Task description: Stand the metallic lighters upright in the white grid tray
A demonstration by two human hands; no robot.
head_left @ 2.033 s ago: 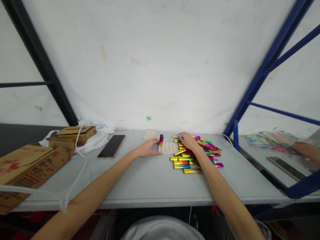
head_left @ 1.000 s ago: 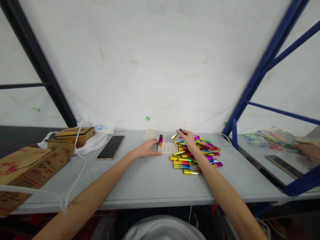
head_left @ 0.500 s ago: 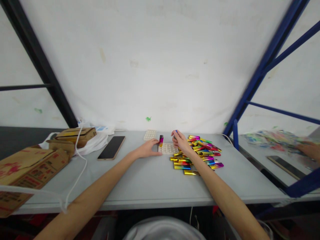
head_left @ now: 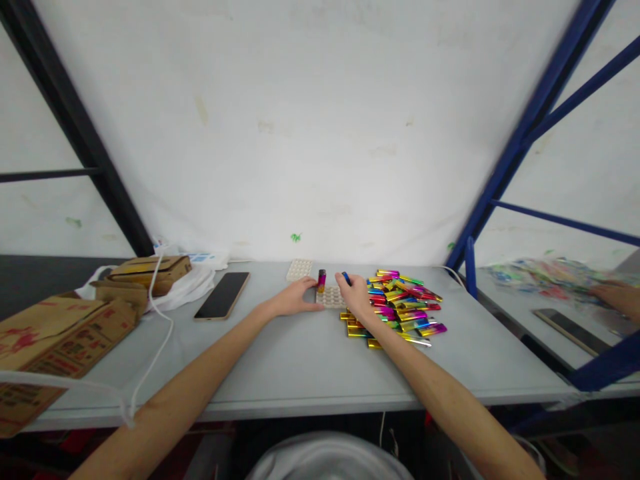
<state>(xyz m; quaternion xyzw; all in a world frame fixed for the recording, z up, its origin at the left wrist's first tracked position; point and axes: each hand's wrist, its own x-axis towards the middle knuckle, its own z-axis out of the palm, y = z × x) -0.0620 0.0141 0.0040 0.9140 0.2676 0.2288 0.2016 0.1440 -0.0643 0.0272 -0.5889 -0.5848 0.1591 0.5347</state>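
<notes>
A pale tray with rows of small round pockets (head_left: 331,297) lies on the grey table. A shiny purple-and-gold lighter (head_left: 321,283) stands upright at its left end. My left hand (head_left: 296,298) rests around that end, thumb and fingers apart, the fingertips close beside the standing lighter; whether they touch it I cannot tell. Over the tray's right part, my right hand (head_left: 354,293) is closed on a lighter with a blue end (head_left: 346,277), mostly hidden by the fingers. Just right of this hand lies a loose pile of metallic multicoloured lighters (head_left: 407,310).
A second pocketed tray (head_left: 300,269) lies near the wall. Left are a phone (head_left: 223,295), cardboard boxes (head_left: 65,340) and a white cable (head_left: 159,308). Blue frame bars (head_left: 505,173) rise at right; beyond them show another person's hand (head_left: 617,295) and a second phone (head_left: 570,331).
My right hand has moved slightly left and lower over the tray, its lighter's blue end now showing more. The left hand and standing lighter have stayed nearly still.
</notes>
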